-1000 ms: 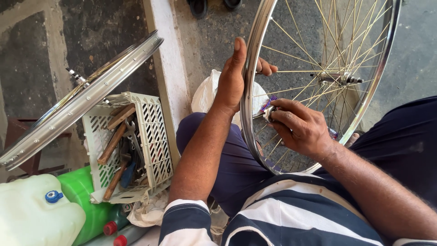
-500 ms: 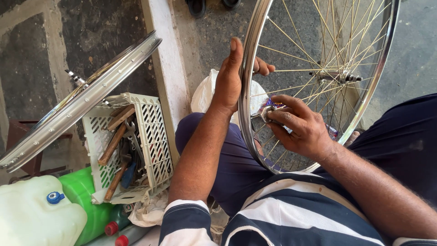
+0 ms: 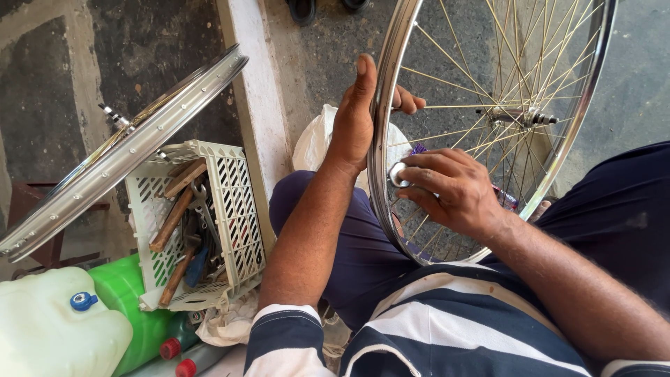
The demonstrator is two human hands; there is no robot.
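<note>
Your left hand [image 3: 356, 119] is closed around the rim of the spoked bicycle wheel [image 3: 488, 126], which stands upright on your lap; the thumb lies along the outer side and the fingers wrap inside. Your right hand [image 3: 450, 188] pinches a small round metal tool [image 3: 398, 174] against the same rim, just below the left hand. To your left, a white plastic crate [image 3: 234, 209] holds wooden-handled tools [image 3: 174, 216] and a wrench. A second rim [image 3: 125, 153] leans over the crate. Beside the crate lie a white canister [image 3: 49, 335] and a green bottle [image 3: 132, 307].
</note>
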